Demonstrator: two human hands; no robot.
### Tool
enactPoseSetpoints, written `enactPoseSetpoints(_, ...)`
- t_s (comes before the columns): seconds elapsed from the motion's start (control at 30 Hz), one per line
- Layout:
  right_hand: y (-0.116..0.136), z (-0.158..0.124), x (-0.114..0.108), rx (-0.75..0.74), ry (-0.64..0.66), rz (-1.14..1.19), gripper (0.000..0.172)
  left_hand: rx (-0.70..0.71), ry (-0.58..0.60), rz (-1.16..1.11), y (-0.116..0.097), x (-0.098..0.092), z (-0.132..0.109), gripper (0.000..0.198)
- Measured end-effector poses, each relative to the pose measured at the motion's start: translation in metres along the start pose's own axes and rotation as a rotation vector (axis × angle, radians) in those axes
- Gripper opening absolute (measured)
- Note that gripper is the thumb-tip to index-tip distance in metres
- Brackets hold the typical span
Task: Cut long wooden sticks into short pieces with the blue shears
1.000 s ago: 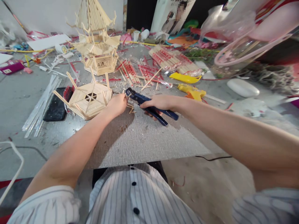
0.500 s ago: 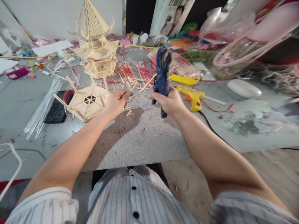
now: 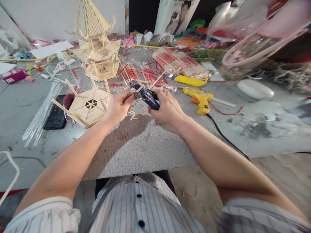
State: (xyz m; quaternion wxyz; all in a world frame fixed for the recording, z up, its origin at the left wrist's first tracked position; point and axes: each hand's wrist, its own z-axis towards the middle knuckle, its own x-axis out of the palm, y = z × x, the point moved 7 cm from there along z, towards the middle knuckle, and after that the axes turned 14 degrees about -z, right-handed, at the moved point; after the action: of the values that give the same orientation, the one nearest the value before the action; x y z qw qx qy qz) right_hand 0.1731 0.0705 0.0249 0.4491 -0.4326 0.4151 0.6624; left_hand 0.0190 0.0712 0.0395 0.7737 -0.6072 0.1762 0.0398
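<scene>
My left hand is closed in a pinch on a thin wooden stick, whose end shows at the jaws of a pair of dark blue cutters. Wrapped around the cutters' handles, my right hand holds them tilted toward the left fingertips. Whether the blades touch the stick I cannot tell. Left of my left hand lies a six-sided stick platform with short upright posts. Behind it stands a stick pagoda with a pointed roof. Short cut stick pieces lie under my hands.
A yellow glue gun with a black cord lies at right, near a yellow utility knife. Packs of sticks are behind. At left are a black phone and clear glue sticks. A white oval object sits far right.
The cutters have come down from upright and swung left, so their jaws are now at the stick by my left fingertips. My left hand has barely moved.
</scene>
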Motion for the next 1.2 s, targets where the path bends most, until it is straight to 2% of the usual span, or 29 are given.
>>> enactPoseSetpoints(0.4,0.0079,-0.0038,0.0000,-0.032,0.012,-0.028,0.053,0.084,-0.001,-0.019,-0.0051,0.0013,-0.0013,0.028)
enactPoseSetpoints(0.6,0.0089,-0.0041,-0.0011,-0.035,0.019,-0.038,0.048,0.023,0.020,0.040,-0.0043,0.0009,-0.0008,0.029)
enactPoseSetpoints(0.87,0.0089,-0.0038,-0.0025,-0.033,0.030,-0.057,0.040,0.067,0.021,-0.005,-0.0048,0.0014,-0.0005,0.026)
enactPoseSetpoints(1.2,0.0077,-0.0033,-0.0033,-0.012,0.088,-0.122,0.032,0.023,0.002,0.033,-0.0059,0.0008,-0.0007,0.025)
